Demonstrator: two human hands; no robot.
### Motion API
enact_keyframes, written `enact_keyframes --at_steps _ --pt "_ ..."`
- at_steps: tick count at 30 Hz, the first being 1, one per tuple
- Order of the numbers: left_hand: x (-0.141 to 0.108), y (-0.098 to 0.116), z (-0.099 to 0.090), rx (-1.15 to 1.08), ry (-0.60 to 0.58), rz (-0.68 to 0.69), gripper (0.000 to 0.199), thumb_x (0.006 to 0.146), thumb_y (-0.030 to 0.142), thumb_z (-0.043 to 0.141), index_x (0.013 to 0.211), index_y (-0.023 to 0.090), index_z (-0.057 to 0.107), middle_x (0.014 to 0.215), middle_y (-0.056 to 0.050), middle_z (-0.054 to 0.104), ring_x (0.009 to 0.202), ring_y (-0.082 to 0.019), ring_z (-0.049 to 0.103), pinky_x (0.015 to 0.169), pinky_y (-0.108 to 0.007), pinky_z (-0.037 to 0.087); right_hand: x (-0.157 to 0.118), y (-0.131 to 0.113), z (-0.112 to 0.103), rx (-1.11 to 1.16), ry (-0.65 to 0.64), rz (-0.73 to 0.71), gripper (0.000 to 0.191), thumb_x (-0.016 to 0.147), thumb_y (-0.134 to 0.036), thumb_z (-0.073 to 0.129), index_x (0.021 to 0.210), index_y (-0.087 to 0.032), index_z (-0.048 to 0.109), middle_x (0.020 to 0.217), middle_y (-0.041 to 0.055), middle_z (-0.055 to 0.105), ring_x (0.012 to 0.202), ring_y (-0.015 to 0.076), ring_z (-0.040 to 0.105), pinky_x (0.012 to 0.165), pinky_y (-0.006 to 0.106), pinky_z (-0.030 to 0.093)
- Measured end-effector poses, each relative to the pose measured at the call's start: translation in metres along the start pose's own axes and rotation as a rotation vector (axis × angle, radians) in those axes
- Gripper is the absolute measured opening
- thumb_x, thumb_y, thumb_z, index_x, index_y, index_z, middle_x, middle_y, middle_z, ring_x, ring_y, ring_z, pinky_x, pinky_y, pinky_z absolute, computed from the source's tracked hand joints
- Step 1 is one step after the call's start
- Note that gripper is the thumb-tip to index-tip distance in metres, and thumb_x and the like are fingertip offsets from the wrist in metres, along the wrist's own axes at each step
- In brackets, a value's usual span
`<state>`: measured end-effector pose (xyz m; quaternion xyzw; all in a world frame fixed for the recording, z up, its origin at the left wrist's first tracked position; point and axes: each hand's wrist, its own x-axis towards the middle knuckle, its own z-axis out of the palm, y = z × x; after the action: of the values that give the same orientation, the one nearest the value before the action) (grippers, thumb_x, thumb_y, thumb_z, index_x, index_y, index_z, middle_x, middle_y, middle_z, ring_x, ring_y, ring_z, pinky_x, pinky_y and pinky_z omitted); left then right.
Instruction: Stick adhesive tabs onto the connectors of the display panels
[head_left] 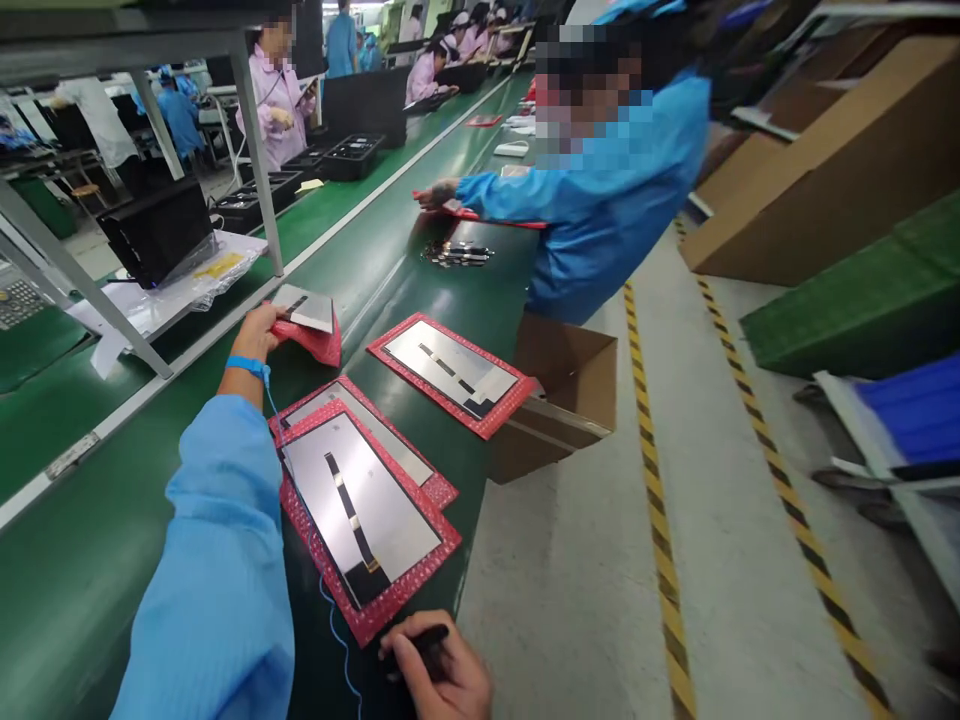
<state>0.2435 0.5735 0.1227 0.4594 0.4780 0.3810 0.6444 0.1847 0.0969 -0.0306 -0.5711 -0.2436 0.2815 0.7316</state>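
Appears part-way along, as a judgement. Shows a front panel flat on red bubble wrap, overlapping a second panel, and a third panel farther along the bench, beside a cardboard box. Grips a fourth panel with its wrap in the left hand, fingers closed at the edge. Holds a black pen-like tool in the curled right hand. Leaves all four top faces uncovered; cannot tell the number remaining.

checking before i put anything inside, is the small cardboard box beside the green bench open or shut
Open: the cardboard box shows its inner walls through the top.
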Motion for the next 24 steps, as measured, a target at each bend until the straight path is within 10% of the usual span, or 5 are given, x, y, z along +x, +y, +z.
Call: enact_keyframes --at_steps 6,11,15,20,24 --pt "-0.146 -0.008 -0.070 -0.144 0.134 0.063 0.034 0.104 0.037 0.072 0.131 0.016 0.067 0.129 -0.009 0.071 0.110 -0.022 0.072 0.094 -0.043 0.065 0.005 -0.005 -0.014 0.025 -0.101 -0.041 0.023 0.094 -0.037 0.081 0.085 -0.019 0.070 0.070 0.0045 0.075 0.054 0.0186 0.072 0.050 0.025 0.063" --pt "-0.324 -0.085 -0.134 -0.196 0.303 0.069 0.015 0.088 0.014 0.080 0.103 0.013 0.075 0.099 -0.007 0.079 0.099 -0.024 0.077 0.101 -0.043 0.064 -0.001 0.001 -0.027 0.072 -0.085 0.012 0.028 0.090 -0.038 0.086 0.090 -0.019 0.065 0.072 0.0038 0.076 0.055 0.0188 0.073 0.052 0.026 0.063" --pt "-0.431 -0.156 -0.152 -0.210 0.420 0.001 0.025 0.080 0.025 0.087 0.098 0.018 0.071 0.092 -0.006 0.080 0.099 -0.025 0.079 0.104 -0.045 0.063 0.003 0.006 -0.031 0.121 -0.052 -0.001 0.036 0.084 -0.041 0.088 0.089 -0.020 0.060 0.070 0.0015 0.074 0.052 0.0180 0.071 0.049 0.027 0.061" --pt "-0.482 -0.215 -0.143 -0.048 0.385 -0.067 0.028 0.090 0.038 0.081 0.104 0.017 0.070 0.099 -0.007 0.080 0.098 -0.023 0.078 0.101 -0.046 0.062 0.010 0.007 -0.031 0.150 0.002 -0.063 0.029 0.081 -0.037 0.081 0.084 -0.022 0.056 0.064 -0.0025 0.068 0.049 0.0161 0.066 0.045 0.026 0.058" --pt "-0.490 -0.215 -0.141 0.288 0.280 -0.085 0.025 0.100 0.039 0.070 0.094 0.015 0.073 0.092 -0.007 0.078 0.093 -0.022 0.076 0.097 -0.043 0.061 0.011 -0.001 -0.028 0.153 -0.024 -0.082 0.023 0.082 -0.033 0.079 0.080 -0.024 0.058 0.064 -0.0026 0.067 0.047 0.0153 0.061 0.040 0.026 0.055"
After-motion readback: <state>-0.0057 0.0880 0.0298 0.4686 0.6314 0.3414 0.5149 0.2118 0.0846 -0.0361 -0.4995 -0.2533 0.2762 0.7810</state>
